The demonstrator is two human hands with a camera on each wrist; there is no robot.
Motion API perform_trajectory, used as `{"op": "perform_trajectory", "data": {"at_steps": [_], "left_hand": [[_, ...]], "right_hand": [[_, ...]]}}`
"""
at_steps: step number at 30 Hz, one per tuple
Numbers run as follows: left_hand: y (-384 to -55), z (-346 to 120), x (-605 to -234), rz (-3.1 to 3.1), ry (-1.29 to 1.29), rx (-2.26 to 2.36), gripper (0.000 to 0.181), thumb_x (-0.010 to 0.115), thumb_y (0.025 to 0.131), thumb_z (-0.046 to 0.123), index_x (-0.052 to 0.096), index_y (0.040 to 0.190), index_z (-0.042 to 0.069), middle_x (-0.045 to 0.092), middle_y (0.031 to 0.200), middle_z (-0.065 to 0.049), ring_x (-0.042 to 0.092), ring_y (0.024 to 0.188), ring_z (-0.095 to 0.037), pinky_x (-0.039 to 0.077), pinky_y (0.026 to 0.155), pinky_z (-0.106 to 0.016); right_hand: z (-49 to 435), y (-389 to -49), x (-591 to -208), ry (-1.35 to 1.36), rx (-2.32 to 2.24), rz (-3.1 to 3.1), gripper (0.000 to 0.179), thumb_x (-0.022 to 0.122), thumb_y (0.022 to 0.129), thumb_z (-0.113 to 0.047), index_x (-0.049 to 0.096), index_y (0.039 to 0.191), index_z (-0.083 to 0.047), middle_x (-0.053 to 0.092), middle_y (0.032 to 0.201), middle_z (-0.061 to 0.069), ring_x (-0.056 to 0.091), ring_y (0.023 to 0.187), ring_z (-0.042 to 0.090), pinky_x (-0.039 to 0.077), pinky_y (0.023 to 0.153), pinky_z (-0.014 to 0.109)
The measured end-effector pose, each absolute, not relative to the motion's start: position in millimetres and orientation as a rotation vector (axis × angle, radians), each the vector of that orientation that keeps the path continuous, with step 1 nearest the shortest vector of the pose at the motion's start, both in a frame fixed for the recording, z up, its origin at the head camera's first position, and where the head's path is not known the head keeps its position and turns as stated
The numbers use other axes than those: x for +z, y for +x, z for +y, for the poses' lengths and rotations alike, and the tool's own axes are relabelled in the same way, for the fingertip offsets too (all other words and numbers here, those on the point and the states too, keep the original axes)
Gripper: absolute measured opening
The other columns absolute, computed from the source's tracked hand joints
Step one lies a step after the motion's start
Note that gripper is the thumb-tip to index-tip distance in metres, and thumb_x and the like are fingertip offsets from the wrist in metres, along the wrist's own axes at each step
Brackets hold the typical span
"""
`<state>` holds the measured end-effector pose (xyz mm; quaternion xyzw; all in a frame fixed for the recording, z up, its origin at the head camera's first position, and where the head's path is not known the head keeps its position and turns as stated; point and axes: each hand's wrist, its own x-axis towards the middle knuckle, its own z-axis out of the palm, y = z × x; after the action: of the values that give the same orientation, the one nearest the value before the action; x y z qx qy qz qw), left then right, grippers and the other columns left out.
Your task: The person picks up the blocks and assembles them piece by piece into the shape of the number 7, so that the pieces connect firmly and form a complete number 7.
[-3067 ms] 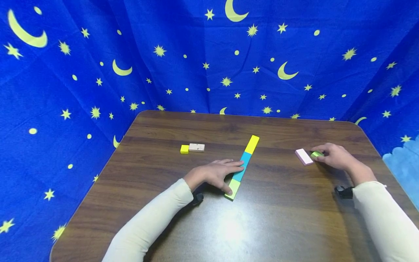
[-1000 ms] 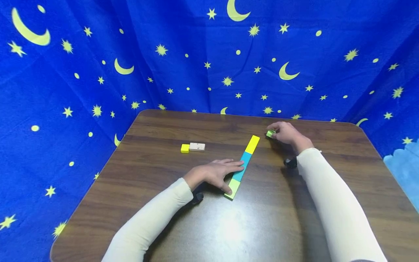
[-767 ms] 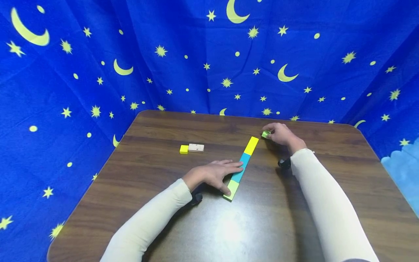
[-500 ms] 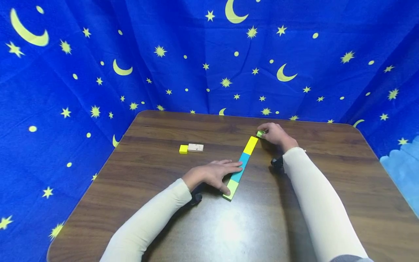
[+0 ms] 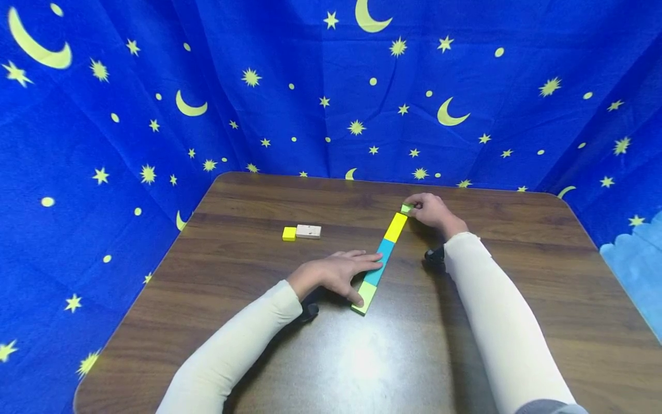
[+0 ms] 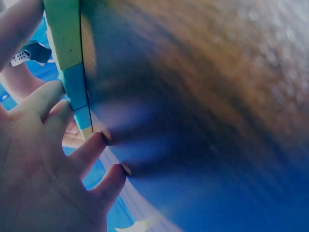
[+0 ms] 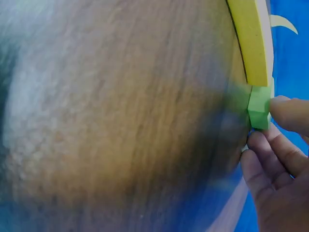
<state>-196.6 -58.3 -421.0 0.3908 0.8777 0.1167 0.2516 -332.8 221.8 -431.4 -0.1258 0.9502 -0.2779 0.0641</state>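
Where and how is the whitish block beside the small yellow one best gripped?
Probably from above, pinching the whitish block mid-length by its long front and back sides. It lies flat with those sides unobstructed, while the small yellow block crowds its left end.

Small recording corner, screened off with starry cloth

The back and both sides are closed in by blue fabric (image 5: 310, 57) printed with yellow moons, stars and dots, and a pale-blue scalloped patch (image 5: 636, 270) is seen at the right edge. Inside this screen is placed a wood-grain table (image 5: 155, 322) with rounded far corners, on which a bright glare (image 5: 364, 359) is reflected. Coloured blocks (image 5: 375, 276) are laid on it, and black wrist cameras (image 5: 310, 313) are worn. Whether a home or a lab lies beyond the cloth cannot be told.
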Motion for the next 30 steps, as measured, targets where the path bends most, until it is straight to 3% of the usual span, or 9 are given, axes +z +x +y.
{"op": "perform_trajectory", "data": {"at_steps": [6,19,30], "left_hand": [[-197.2,-58.6,-420.3,2.388,1.070,0.312,0.092,0.074,0.085,0.047,0.022,0.159,0.030,0.007,0.169,0.014,0.010,0.157,-0.024,0.015,0.126,-0.052],[-196.7,-58.8,-418.8,2.382,1.073,0.313,0.092,0.074,0.085,0.047,0.023,0.159,0.029,0.008,0.169,0.013,0.010,0.157,-0.024,0.016,0.126,-0.052],[-196.9,-58.1,-418.2,2.388,1.073,0.305,0.093,0.074,0.084,0.049,0.023,0.159,0.030,0.007,0.169,0.014,0.009,0.157,-0.024,0.016,0.126,-0.052]], "right_hand": [[223.9,-333.6,-435.3,-0.384,-0.907,2.877,0.033,0.054,0.095,-0.005,0.063,0.126,0.001,0.063,0.125,0.026,0.057,0.106,0.035,0.047,0.099,0.051],[219.0,-329.7,-433.9,-0.365,-0.920,2.840,0.032,0.054,0.097,-0.005,0.065,0.127,-0.001,0.063,0.124,0.024,0.054,0.101,0.032,0.047,0.089,0.043],[218.6,-331.2,-435.1,-0.361,-0.940,2.814,0.033,0.054,0.098,-0.008,0.065,0.129,-0.004,0.061,0.127,0.023,0.052,0.102,0.031,0.045,0.090,0.043]]}}
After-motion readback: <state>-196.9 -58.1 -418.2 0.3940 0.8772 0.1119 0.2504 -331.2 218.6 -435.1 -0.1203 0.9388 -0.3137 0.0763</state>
